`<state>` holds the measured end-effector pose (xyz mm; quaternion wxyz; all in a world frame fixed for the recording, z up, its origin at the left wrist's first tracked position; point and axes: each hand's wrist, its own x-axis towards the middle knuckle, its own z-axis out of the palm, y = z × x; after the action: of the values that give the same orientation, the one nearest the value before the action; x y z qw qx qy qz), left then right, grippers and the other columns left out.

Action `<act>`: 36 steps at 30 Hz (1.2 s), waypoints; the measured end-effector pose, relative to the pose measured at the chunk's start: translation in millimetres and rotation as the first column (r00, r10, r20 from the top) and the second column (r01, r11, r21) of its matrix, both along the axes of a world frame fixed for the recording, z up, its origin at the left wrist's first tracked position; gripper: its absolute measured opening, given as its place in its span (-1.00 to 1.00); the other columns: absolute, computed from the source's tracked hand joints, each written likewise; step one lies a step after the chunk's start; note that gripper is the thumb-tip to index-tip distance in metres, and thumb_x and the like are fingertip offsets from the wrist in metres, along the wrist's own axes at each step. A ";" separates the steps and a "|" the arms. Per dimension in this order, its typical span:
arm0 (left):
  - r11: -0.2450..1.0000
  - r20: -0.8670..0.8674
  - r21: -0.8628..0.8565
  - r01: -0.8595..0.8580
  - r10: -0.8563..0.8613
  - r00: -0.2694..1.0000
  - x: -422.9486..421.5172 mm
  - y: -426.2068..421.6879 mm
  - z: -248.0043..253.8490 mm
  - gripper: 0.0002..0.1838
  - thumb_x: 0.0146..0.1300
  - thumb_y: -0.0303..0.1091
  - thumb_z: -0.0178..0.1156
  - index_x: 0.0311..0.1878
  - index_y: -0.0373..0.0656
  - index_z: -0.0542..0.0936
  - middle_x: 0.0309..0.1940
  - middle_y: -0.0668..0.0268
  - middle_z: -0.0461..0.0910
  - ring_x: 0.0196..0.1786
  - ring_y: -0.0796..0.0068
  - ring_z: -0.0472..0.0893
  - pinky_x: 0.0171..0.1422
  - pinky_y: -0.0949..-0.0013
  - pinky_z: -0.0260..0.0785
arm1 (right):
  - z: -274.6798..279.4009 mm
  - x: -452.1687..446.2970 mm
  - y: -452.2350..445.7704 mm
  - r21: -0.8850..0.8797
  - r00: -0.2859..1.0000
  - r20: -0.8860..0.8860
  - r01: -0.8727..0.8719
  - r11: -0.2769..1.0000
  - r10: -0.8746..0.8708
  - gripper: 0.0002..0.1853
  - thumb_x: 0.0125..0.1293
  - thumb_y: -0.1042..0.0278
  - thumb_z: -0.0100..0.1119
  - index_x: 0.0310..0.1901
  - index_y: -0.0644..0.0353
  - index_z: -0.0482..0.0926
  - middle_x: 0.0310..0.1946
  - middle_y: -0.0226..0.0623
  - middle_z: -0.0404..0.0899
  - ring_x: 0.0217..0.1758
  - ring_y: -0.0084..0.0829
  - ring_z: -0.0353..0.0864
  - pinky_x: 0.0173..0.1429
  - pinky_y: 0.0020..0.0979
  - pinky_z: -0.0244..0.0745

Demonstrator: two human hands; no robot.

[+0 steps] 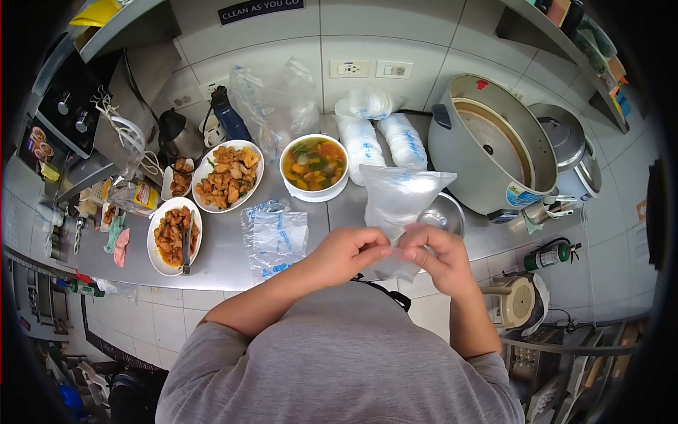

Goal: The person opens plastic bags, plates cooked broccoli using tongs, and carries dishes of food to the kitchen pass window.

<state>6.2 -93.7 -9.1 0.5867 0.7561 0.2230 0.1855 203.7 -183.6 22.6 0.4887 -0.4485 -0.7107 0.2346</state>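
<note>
My left hand [349, 256] and my right hand [439, 258] meet just in front of my body, fingers pinched on the near part of a clear plastic bag [401, 198]. The bag's wide, flat end points away from me over the counter. Part of its near end is hidden behind my fingers. Beyond the bag's right side sits a round metal bowl [452, 212], partly covered by it. Left of my left hand lie more flat plastic bags [277, 237] with blue print. A white bowl of vegetable soup [314, 164] stands past them.
Two plates of fried meat pieces [227, 177] [169, 237] are at the left, metal tongs [187, 244] on the nearer one. Stacked white lids in plastic sleeves [361, 138] stand by the wall. A large open pot [487, 148] takes up the right side. The steel counter's [219, 265] front edge is close.
</note>
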 end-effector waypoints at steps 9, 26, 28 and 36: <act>0.524 0.426 -0.663 0.534 -0.322 0.845 -11.0 50.5 2.1 -0.84 0.30 -0.31 0.18 -0.31 -0.21 0.54 -0.35 0.35 0.57 -0.34 0.55 0.54 -0.10 0.42 0.39 | 1.5 30.7 -2.2 -0.113 0.537 -0.822 -0.477 0.871 0.188 -0.85 0.25 0.40 0.25 -0.26 0.32 0.56 -0.46 -0.27 0.62 -0.47 -0.41 0.59 -0.33 -0.38 0.54; 0.869 -0.160 -0.103 -0.484 0.466 0.870 74.7 91.3 -102.5 -0.74 0.26 -0.41 0.05 -0.04 -0.30 0.54 -0.34 0.15 0.64 -0.37 0.27 0.61 -0.24 0.31 0.41 | -154.4 71.9 57.4 0.179 0.545 0.524 0.681 0.710 -0.655 -0.65 0.13 0.19 0.18 -0.11 0.24 0.62 -0.18 0.00 0.62 -0.04 -0.06 0.57 0.08 -0.20 0.45; 0.833 -0.060 0.281 -0.477 0.512 0.857 63.5 96.2 -85.3 -0.71 0.22 -0.48 0.06 0.01 -0.29 0.51 -0.35 0.08 0.63 -0.32 0.15 0.61 -0.13 0.25 0.42 | -128.7 81.5 64.4 -0.021 0.669 0.385 0.694 0.719 -0.635 -0.61 0.15 0.19 0.21 -0.04 0.25 0.59 -0.12 -0.08 0.64 0.03 -0.13 0.57 0.16 -0.28 0.41; 0.991 0.146 0.028 -0.133 0.128 0.981 57.0 64.6 -107.5 -0.26 0.19 -0.22 0.33 0.36 -0.27 0.24 0.33 0.11 0.32 0.37 0.28 0.30 0.44 0.27 0.12 | -108.1 48.0 54.1 -0.643 0.874 -0.256 0.166 0.748 -0.414 -0.18 -0.04 0.31 0.50 0.29 0.28 0.35 0.19 -0.22 0.45 0.31 -0.40 0.35 0.33 -0.37 0.26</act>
<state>63.2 -29.1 -116.5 0.5734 0.7354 0.2257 0.2819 251.7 -129.6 -85.5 0.4802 -0.6321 -0.4089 0.4501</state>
